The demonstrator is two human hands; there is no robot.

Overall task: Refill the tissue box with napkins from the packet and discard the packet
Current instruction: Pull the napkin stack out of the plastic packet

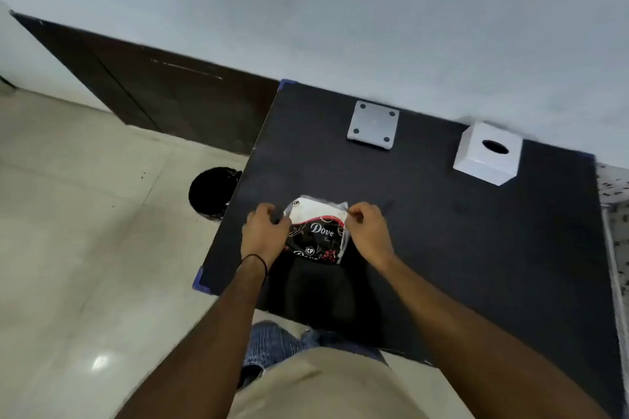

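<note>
Dark matte surface against a pale wall, tiled floor off to the left — that's the whole workspace.

Fingers first: left hand is clamped on the left upper edge of the packet, fingers curled over the wrapper. Right hand pinches the right upper corner, fingertips closed on the clear film. Both hands grasping the packet, neither free.

Packet sits on the surface near the front edge, directly ahead of the person and between the two hands. Its long axis runs roughly away from the body, the white napkin stack showing at the far end, the dark printed end toward the person. The pinch points sit at opposite sides of that far end, so a pull-apart would load the film across the short axis — looks like an opening step, though I can't tell whether the film is torn yet.

Outward: tissue box is white with a round top hole, standing well apart at far right near the wall. Right hand is the nearer one for that transfer. A grey square plate with four dark dots lies at the far edge, left of the box; can't say what it is.

Black bin stands on the floor just beside the surface's left edge — left hand is nearer for the discard.

Judgement: early stage, box not yet refilled.
</note>
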